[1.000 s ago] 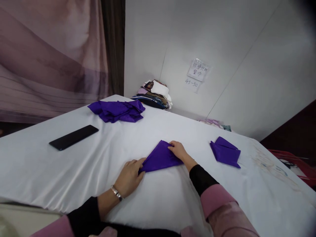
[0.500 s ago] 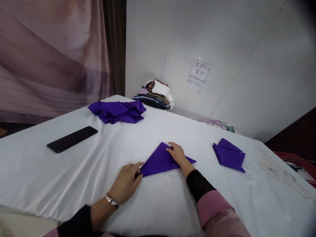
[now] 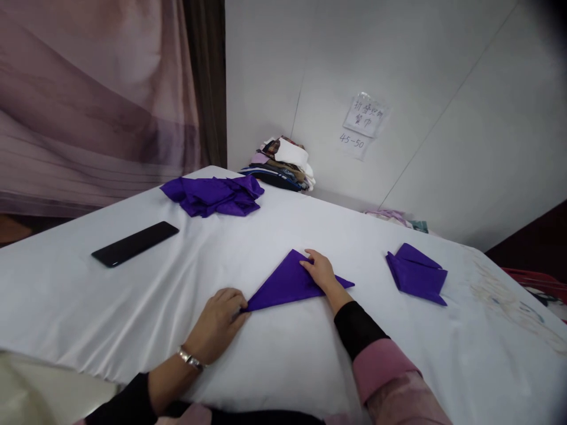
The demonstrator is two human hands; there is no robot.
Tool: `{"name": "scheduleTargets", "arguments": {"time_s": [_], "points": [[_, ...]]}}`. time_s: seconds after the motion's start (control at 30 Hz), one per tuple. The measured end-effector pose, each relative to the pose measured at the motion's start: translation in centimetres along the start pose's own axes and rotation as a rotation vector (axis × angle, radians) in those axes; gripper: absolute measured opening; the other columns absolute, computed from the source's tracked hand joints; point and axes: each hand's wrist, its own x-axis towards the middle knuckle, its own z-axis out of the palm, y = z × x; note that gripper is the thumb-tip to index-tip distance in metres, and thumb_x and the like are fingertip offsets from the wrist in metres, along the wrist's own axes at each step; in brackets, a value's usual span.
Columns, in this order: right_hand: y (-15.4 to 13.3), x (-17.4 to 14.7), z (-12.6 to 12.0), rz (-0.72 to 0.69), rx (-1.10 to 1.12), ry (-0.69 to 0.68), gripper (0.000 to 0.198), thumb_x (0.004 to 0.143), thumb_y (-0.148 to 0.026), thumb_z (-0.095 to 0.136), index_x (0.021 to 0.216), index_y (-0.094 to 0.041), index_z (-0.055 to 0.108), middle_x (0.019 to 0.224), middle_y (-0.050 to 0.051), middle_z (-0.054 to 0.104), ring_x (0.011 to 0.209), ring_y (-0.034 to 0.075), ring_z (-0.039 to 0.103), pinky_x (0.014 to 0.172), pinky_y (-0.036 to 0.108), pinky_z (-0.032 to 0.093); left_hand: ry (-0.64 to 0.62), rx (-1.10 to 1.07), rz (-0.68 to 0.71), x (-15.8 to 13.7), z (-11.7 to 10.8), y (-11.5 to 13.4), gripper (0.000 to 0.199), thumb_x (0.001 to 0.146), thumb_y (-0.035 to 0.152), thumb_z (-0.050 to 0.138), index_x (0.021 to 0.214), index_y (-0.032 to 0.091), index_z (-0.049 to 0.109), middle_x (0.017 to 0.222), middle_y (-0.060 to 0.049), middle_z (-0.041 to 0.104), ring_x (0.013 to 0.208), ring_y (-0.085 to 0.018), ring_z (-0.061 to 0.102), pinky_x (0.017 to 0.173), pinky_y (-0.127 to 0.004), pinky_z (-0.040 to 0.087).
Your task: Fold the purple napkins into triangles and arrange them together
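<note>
A purple napkin (image 3: 283, 282), folded into a pointed shape, lies on the white-covered table between my two hands. My left hand (image 3: 218, 321) pinches its narrow left corner, the fingertips closed on the cloth. Over the right part of the napkin is my right hand (image 3: 319, 270), its thumb on the cloth and its curved fingers at the upper edge, holding it. Beyond my right wrist a thin purple tip sticks out to the right. The underside of the folds is hidden.
Another folded purple napkin (image 3: 419, 274) lies to the right. At the back left is a crumpled heap of purple cloth (image 3: 212, 195), with a black phone-like slab (image 3: 136, 243) in front. A stack of folded fabrics (image 3: 281, 165) stands by the wall beneath paper signs (image 3: 361, 124).
My left hand has drawn slightly left and closed on the napkin's left corner, which now looks stretched to a sharper point. My right hand keeps its place on the cloth. The view has shifted a little.
</note>
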Motion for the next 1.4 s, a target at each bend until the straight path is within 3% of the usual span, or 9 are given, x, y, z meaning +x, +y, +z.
{"name": "scheduleTargets", "arguments": {"time_s": [0.6, 0.8, 1.03, 1.17, 1.3, 1.4], "points": [[0.1, -0.2, 0.1, -0.023, -0.001, 0.037, 0.044, 0.078, -0.039, 0.056, 0.119, -0.022, 0.055, 0.099, 0.004, 0.062, 0.09, 0.019, 0.057, 0.082, 0.033, 0.043, -0.07, 0.033, 0.042, -0.1, -0.9, -0.2, 0.015, 0.084, 0.016, 0.043, 0.076, 0.021, 0.055, 0.093, -0.003, 0.059, 0.092, -0.019, 0.053, 0.081, -0.036, 0.041], [0.5, -0.1, 0.2, -0.03, -0.005, 0.029, 0.046, 0.078, -0.04, 0.056, 0.12, -0.02, 0.055, 0.099, 0.005, 0.062, 0.09, 0.02, 0.057, 0.082, 0.034, 0.043, -0.072, 0.003, 0.018, -0.3, -1.1, -0.1, 0.01, 0.081, 0.029, 0.054, 0.087, 0.022, 0.057, 0.104, -0.005, 0.058, 0.101, -0.021, 0.051, 0.088, -0.038, 0.041], [0.6, 0.0, 0.3, -0.048, -0.022, 0.04, 0.046, 0.079, -0.04, 0.055, 0.12, -0.02, 0.054, 0.096, 0.004, 0.061, 0.089, 0.02, 0.055, 0.081, 0.034, 0.042, -0.034, 0.039, 0.0, 0.3, 0.0, -0.7, 0.013, 0.081, 0.024, 0.047, 0.071, 0.022, 0.056, 0.101, -0.004, 0.061, 0.101, -0.021, 0.053, 0.087, -0.04, 0.042], [0.6, 0.1, 0.5, -0.086, -0.039, 0.049, 0.045, 0.079, -0.038, 0.056, 0.119, -0.019, 0.053, 0.095, 0.004, 0.059, 0.088, 0.019, 0.054, 0.079, 0.032, 0.043, -0.061, 0.053, 0.018, 0.4, -0.6, -1.2, 0.013, 0.078, 0.022, 0.048, 0.069, 0.022, 0.057, 0.103, -0.004, 0.062, 0.103, -0.021, 0.053, 0.089, -0.04, 0.042], [0.8, 0.2, 0.8, -0.108, -0.042, 0.057, 0.044, 0.079, -0.037, 0.057, 0.119, -0.019, 0.053, 0.094, 0.004, 0.058, 0.088, 0.019, 0.054, 0.079, 0.031, 0.042, -0.048, 0.071, -0.042, 2.3, -1.8, 0.3, 0.019, 0.083, 0.033, 0.047, 0.078, 0.022, 0.062, 0.111, -0.007, 0.061, 0.103, -0.023, 0.055, 0.09, -0.042, 0.044], [0.7, 0.2, 0.8, -0.092, -0.038, 0.065, 0.044, 0.079, -0.036, 0.057, 0.119, -0.021, 0.053, 0.095, 0.004, 0.058, 0.089, 0.018, 0.054, 0.08, 0.031, 0.042, -0.023, 0.029, 0.089, 5.5, -1.0, 3.3, 0.027, 0.087, 0.036, 0.042, 0.099, 0.021, 0.06, 0.119, -0.007, 0.059, 0.11, -0.022, 0.053, 0.095, -0.041, 0.041]]}}
